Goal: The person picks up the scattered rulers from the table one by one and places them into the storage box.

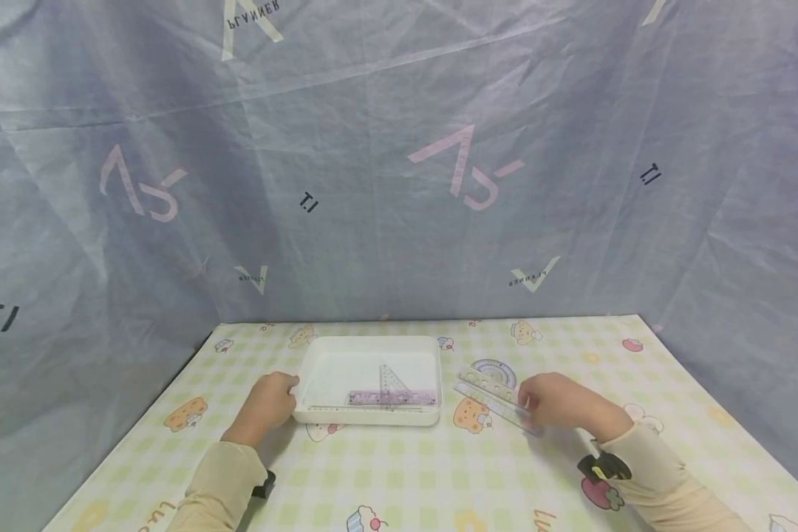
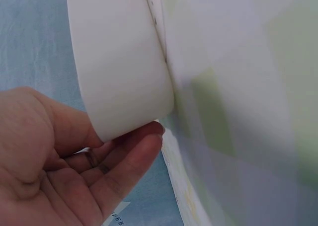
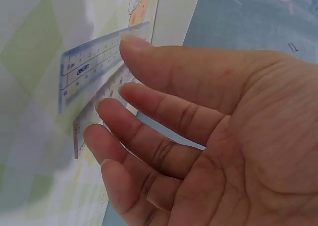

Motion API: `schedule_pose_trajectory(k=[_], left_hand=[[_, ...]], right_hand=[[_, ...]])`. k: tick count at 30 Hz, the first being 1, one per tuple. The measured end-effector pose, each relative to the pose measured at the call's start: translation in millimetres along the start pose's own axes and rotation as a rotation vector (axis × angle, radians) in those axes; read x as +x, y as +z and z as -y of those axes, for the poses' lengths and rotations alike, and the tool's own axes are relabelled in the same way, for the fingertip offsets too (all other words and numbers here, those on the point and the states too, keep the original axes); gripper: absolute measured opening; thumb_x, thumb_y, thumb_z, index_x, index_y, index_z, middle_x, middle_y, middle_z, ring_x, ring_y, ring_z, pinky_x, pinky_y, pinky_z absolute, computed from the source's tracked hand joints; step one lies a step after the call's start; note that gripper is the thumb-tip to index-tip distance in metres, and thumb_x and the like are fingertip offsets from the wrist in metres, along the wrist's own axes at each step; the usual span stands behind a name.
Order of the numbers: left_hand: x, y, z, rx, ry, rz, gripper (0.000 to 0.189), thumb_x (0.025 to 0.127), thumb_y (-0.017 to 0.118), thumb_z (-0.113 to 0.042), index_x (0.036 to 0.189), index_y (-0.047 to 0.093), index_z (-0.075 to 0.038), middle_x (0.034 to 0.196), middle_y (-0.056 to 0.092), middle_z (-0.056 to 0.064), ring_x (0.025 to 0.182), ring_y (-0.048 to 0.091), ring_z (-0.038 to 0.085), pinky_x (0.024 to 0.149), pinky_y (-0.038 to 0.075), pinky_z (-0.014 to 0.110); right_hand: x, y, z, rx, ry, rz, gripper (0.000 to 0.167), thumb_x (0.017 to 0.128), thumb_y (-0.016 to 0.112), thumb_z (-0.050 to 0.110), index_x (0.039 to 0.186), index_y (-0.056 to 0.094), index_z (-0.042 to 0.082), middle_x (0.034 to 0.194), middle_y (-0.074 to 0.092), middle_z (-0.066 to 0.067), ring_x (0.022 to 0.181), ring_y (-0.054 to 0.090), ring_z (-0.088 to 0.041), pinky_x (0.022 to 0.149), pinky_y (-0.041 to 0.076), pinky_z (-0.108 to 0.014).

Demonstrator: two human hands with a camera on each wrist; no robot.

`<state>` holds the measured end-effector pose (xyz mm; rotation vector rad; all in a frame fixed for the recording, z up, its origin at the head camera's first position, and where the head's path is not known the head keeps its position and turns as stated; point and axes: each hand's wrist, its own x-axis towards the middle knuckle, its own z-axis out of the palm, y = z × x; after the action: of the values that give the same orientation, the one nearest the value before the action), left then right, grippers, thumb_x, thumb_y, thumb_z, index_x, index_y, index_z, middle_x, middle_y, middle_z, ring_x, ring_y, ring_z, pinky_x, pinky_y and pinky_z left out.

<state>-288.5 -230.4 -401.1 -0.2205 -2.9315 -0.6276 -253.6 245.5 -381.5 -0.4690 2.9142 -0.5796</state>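
My left hand (image 1: 271, 399) holds the left end of a white tray (image 1: 366, 418), thumb at the rim and fingertips against the outer wall in the left wrist view. Inside the tray lie a purple-tinted ruler (image 1: 364, 399), a clear set square (image 1: 392, 380) and a thin clear ruler along the front side. To the right, my right hand (image 1: 555, 401) hovers at the near end of two clear rulers. Its thumb and loosely bent fingers stand apart, overlapping the blue-edged ruler (image 3: 89, 69) and the other ruler (image 3: 85, 124) in the right wrist view.
A clear protractor (image 1: 495, 371) lies just behind the two rulers, partly overlapped by one. A green-checked cloth with cartoon prints (image 1: 399, 480) covers the table. Grey-blue fabric (image 1: 372, 244) hangs behind and at both sides.
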Motion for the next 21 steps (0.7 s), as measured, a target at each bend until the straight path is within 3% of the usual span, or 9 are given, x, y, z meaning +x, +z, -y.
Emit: schedule_pose_trajectory(k=[21], left_hand=[[0.0, 1.6, 1.9, -0.012, -0.014, -0.001, 0.038, 0.083, 0.052, 0.010, 0.119, 0.064, 0.014, 0.127, 0.064, 0.025, 0.124, 0.054, 0.046, 0.098, 0.050, 0.055]], right_hand=[[0.3, 3.9, -1.2, 0.010, 0.058, 0.031, 0.027, 0.067, 0.083, 0.006, 0.089, 0.069, 0.009, 0.079, 0.064, 0.001, 0.071, 0.057, -0.016, 0.066, 0.052, -0.035]])
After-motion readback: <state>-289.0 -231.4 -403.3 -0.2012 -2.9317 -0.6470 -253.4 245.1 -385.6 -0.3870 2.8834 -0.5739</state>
